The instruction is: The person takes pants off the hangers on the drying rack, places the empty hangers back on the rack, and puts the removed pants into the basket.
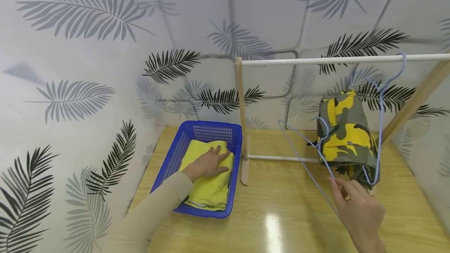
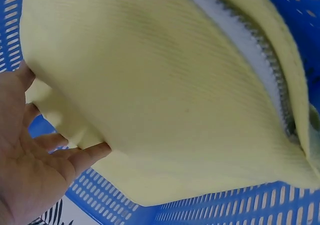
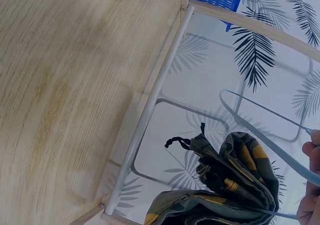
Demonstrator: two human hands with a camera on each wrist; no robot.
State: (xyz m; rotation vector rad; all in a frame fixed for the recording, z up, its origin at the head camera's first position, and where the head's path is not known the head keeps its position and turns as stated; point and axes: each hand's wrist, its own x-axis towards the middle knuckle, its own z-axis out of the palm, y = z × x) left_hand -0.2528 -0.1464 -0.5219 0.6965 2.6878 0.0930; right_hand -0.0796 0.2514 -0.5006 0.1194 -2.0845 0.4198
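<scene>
In the head view, my left hand [image 1: 210,162] rests with spread fingers on a folded yellow garment [image 1: 207,190] inside a blue basket [image 1: 204,214]. The left wrist view shows those fingertips touching the cloth's edge, and a zipper [image 2: 265,50] running along the opposite side. My right hand [image 1: 362,208] pinches a light blue clothes hanger [image 1: 327,130] between thumb and fingers, with nothing on it. Behind it, a yellow-and-grey camouflage garment [image 1: 346,132] is draped over a second hanger [image 1: 382,112], hooked on the rail. In the right wrist view, only the fingers [image 3: 312,180] show at the edge.
A rack with a white top rail [image 1: 302,61], a wooden post [image 1: 241,100] and a white lower bar [image 1: 274,158] stands on the wooden table [image 1: 267,194]. The basket sits left of the post. A leaf-patterned backdrop [image 1: 88,61] rises behind.
</scene>
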